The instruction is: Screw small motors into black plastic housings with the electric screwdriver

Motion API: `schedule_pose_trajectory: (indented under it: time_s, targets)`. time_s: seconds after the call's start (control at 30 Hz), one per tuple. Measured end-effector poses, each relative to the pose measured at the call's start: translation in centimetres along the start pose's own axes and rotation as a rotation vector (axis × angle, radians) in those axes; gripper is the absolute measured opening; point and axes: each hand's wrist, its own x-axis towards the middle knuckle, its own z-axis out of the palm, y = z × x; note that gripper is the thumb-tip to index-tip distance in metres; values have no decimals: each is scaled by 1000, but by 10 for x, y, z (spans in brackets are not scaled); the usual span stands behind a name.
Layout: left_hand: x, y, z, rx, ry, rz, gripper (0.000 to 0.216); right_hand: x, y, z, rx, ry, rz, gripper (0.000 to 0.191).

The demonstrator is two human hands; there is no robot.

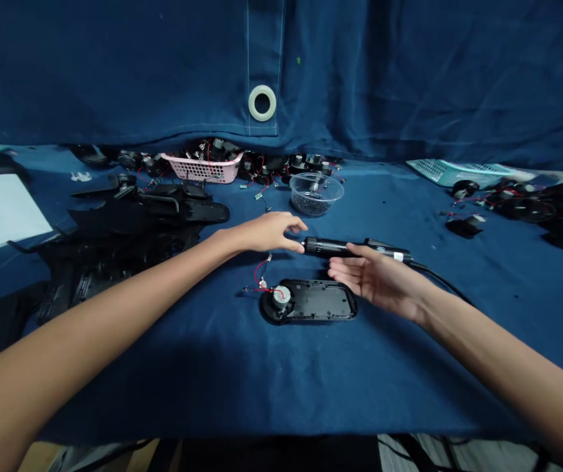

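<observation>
- black pen-shaped electric screwdriver [354, 249] with a cable [446, 282] at its rear lies flat on the dark blue cloth-covered table [242, 367], near the middle, between the 2 hands; it is not lifted.
- left hand [266, 233] reaches in from the left, fingers drawn loosely together, fingertips touching the ribbed front end of the tool; whether they truly clamp it cannot be told.
- right hand [379, 278] lies palm up just beside the tool's body, fingers apart and flat, gripping nothing.
- black oval plastic housing [318, 303] rests on the cloth just below the tool, open side up, with 1 small round silver speaker [282, 296] seated at its left end.
- thin red wires [260, 269] trail loose from the speaker, so this piece looks only partly assembled, with no cover on it.
- clear plastic bowl of small dark screws [316, 194] stands behind the tool.
- pink plastic basket [202, 168] of wired parts sits at the back.
- heap of black plastic shells [128, 229] lies on the left.
</observation>
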Motion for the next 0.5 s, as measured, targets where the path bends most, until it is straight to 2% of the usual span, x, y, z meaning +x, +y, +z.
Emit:
schedule_pose_trajectory:
  time_s: [0.13, 0.33, 0.4, 0.5]
  targets:
    - [21, 11, 11, 188, -78, 50, 33, 1, 8, 3, 83, 27, 34, 34]
    - [22, 40, 8, 366, 27, 73, 30, 10, 16, 23, 269, 76, -216, 43]
    - [19, 57, 3, 489, 68, 124, 30, 17, 12, 34, 394, 127, -340, 36]
    - [10, 80, -8, 534, 125, 130, 28, 21, -3, 46, 528, 249, -533, 13]
